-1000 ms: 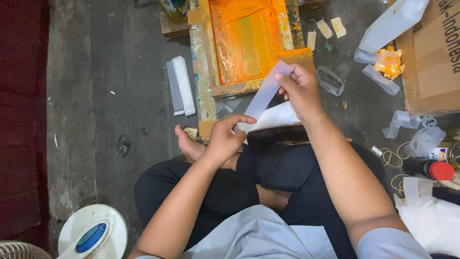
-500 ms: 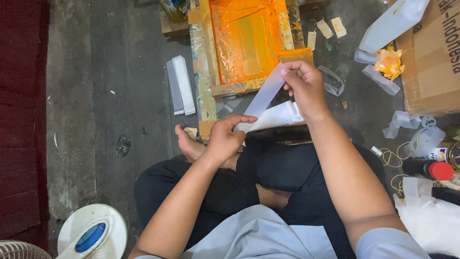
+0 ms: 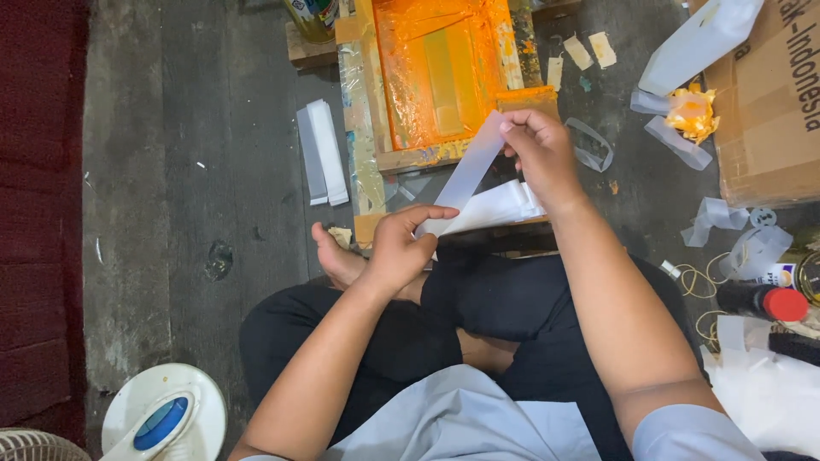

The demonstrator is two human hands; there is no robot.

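Person sits cross-legged on the floor, both hands working at the edge of a printing frame [image 3: 444, 81] at 12 o'clock.

Right hand [image 3: 538, 154] pinches the upper end of one translucent strip [image 3: 474, 166], thumb and fingers closed on it. Left hand [image 3: 401, 248] is closed on the lower end, where the strip meets the stack [image 3: 495, 207] of like strips lying across the board just in front of the knees. The hands are apart, with the strip stretched between them and tilted up toward 1 o'clock.

Doing this step well, as I judge it: peel a single strip only, keep the left thumb pressing the stack so the rest do not slide, hold by the ends, and keep the strip's face away from the wet orange ink on the frame.

Counts:
- Frame, orange-inked: 1.
- Strip lifted: 1. Stack below: several, number cannot be told.
- White folded pieces [image 3: 320, 154] on the floor at 10 o'clock: 2, side by side.
- Small cut tabs [image 3: 589, 49] at 1 o'clock: 3.
- Orange-stained rag [image 3: 690, 113] at 2 o'clock: 1.
- Cardboard box [image 3: 773, 102] at 2 o'clock: 1.
- Red-capped bottle [image 3: 764, 303] at 3 o'clock: 1.
- Fan base [image 3: 162, 418] at 7 o'clock: 1.
- Loose crumpled strips at 2 to 3 o'clock: several, tangled, not countable.
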